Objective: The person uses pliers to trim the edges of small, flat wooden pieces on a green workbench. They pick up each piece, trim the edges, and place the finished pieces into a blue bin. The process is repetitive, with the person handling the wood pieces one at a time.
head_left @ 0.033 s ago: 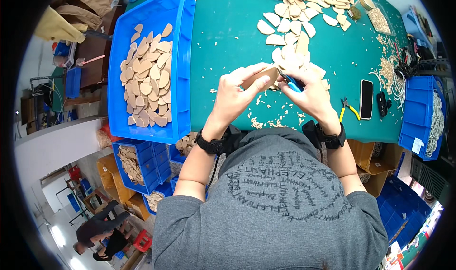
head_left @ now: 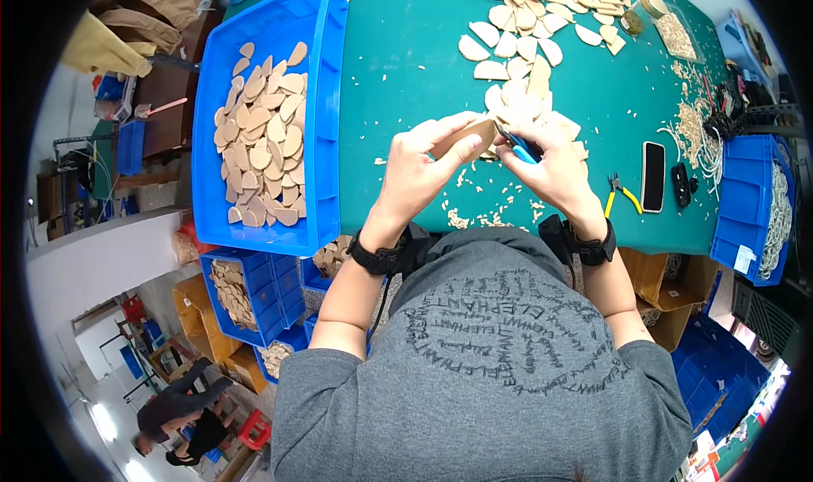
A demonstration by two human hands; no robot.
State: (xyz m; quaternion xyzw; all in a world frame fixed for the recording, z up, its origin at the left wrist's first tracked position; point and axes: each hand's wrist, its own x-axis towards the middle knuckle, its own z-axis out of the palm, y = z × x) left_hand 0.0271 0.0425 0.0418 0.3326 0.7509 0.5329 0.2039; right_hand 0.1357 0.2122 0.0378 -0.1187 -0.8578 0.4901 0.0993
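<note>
My left hand (head_left: 423, 164) is closed on a flat tan half-round piece (head_left: 476, 132), thumb in front and fingers behind. My right hand (head_left: 555, 167) wraps round a pair of blue-handled pliers (head_left: 522, 147). Their dark jaws meet the right edge of the piece; the exact contact is too small to make out. Just beyond both hands, a heap of similar tan pieces (head_left: 529, 84) runs up the green table (head_left: 406, 67). Small pale scraps (head_left: 487, 201) lie scattered between my wrists and close to my body.
At left stands a large blue crate (head_left: 324, 118) holding many half-round pieces. To the right lie yellow-handled cutters (head_left: 622, 196), a phone (head_left: 653, 178) and a small black device (head_left: 681, 185). A blue bin (head_left: 737, 202) with pale cord hangs by the right edge. Two people (head_left: 182, 414) are far off at lower left.
</note>
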